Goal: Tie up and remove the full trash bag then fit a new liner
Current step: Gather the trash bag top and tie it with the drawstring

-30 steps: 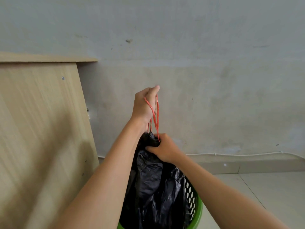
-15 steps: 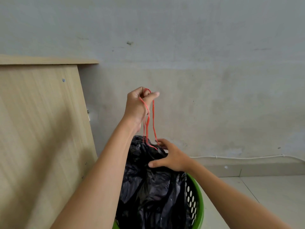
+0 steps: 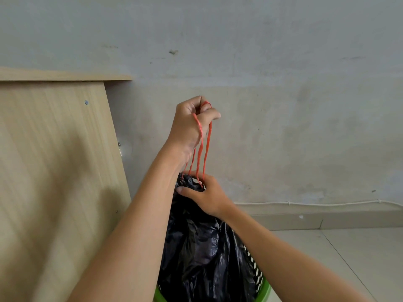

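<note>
Red drawstring (image 3: 204, 144) loops run over the curled fingers of the left hand (image 3: 192, 125), which grips them raised in front of the wall (image 3: 283, 62). The strands drop taut into the gathered neck of the black bag (image 3: 202, 253). There the right hand (image 3: 207, 197) closes round the neck, thumb across the puckered plastic, holding it down against the pull.

The bag sits in the green bin (image 3: 265, 286), bulging above the rim at the right side, beside a wooden panel (image 3: 54, 171) on the left. Only part of the bin shows at the lower edge.

By the look of it, the step in hand is cinching the mouth shut, with no knot yet. Next the strings need crossing and knotting close to the neck, with tension kept so the mouth does not reopen. Then the bag can be lifted clear of the bin.
</note>
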